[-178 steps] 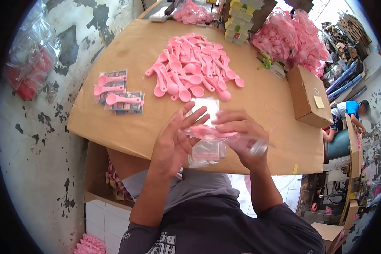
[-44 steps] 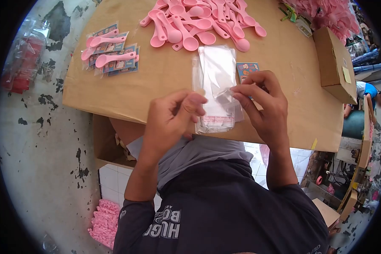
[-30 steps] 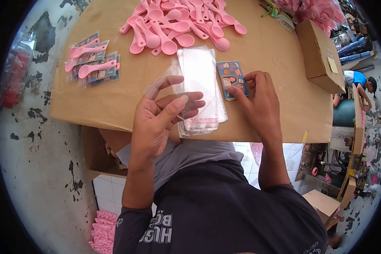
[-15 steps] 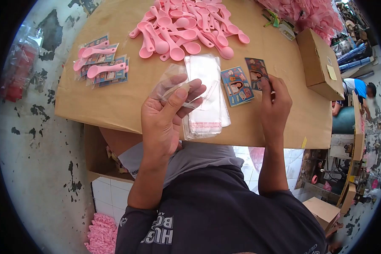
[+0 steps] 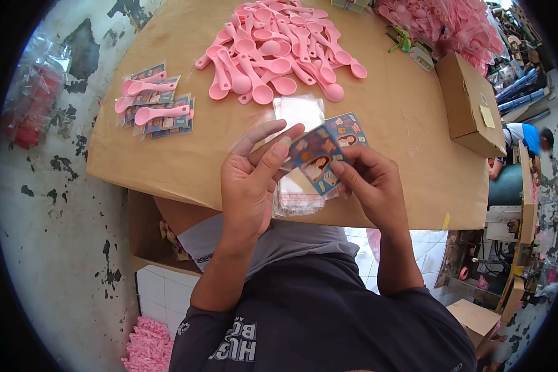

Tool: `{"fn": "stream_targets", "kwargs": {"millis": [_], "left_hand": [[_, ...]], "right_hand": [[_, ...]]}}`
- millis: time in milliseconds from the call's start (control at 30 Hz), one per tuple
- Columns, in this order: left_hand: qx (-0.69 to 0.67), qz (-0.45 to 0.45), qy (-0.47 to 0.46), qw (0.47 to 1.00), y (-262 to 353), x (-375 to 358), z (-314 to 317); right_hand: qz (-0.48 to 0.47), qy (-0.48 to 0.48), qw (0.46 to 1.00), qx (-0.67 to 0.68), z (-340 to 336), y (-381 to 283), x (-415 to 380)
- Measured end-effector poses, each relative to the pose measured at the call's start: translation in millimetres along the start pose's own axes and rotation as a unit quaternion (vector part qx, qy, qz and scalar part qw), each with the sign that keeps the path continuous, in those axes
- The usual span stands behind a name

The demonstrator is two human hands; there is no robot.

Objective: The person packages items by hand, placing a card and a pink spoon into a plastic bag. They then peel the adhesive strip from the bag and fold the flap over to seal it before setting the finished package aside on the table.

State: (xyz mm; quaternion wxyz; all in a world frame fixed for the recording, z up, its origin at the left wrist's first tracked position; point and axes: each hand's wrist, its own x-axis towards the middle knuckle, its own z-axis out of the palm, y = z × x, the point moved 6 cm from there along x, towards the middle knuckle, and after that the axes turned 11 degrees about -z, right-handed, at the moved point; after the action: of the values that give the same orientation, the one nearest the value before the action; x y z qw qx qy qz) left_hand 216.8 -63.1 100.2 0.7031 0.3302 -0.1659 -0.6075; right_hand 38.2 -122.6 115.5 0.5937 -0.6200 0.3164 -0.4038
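Note:
My right hand (image 5: pixel 371 181) pinches a blue printed card (image 5: pixel 317 160) by its right edge, tilted above the bag stack. The card's left end meets the fingers of my left hand (image 5: pixel 258 168). That hand has thumb and fingers closed on a clear plastic bag (image 5: pixel 255 141), which is hard to make out against the table. Below them lies a stack of clear plastic bags (image 5: pixel 297 204) with a white sheet showing. Another blue printed card (image 5: pixel 349 129) lies flat just right of the stack, partly covered by the held card.
A heap of pink measuring spoons (image 5: pixel 273 49) fills the table's far middle. On the left, pink spoons (image 5: pixel 161 114) rest on bagged cards (image 5: pixel 172 124). A cardboard box (image 5: pixel 468 105) stands right, near a bulging bag of pink spoons (image 5: pixel 443 25). A co-worker (image 5: pixel 524 142) is beyond it.
My right hand has lifted the card from the table's right side and brought it left, up to my left hand. My left hand still holds the bag. The view has shifted slightly.

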Motion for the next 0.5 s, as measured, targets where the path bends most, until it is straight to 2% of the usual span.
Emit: {"fn": "stream_targets", "kwargs": {"millis": [67,133,233,300,433,500], "left_hand": [[0.008,-0.008,0.0,1.0,0.2,0.2,1.0],[0.014,-0.017,-0.001,1.0,-2.6,-0.4,0.6],[0.029,-0.018,-0.033,0.999,-5.7,-0.2,1.3],[0.027,-0.004,-0.03,0.999,-5.2,-1.0,2.5],[0.033,-0.003,-0.005,0.999,-11.9,-2.3,5.3],[0.044,0.0,-0.022,0.999,-14.9,-6.6,11.3]], "right_hand": [[0.017,-0.061,0.996,-0.064,2.0,-2.8,-0.9],[0.015,-0.074,0.994,-0.074,-2.3,-1.3,-0.5],[0.036,-0.069,0.997,-0.004,-1.1,-1.8,1.6],[0.004,-0.004,0.998,0.058,-2.6,-0.4,4.5],[0.004,0.009,0.997,0.071,3.9,4.9,4.6],[-0.05,0.035,0.995,0.081,13.7,-4.6,5.0]]}}
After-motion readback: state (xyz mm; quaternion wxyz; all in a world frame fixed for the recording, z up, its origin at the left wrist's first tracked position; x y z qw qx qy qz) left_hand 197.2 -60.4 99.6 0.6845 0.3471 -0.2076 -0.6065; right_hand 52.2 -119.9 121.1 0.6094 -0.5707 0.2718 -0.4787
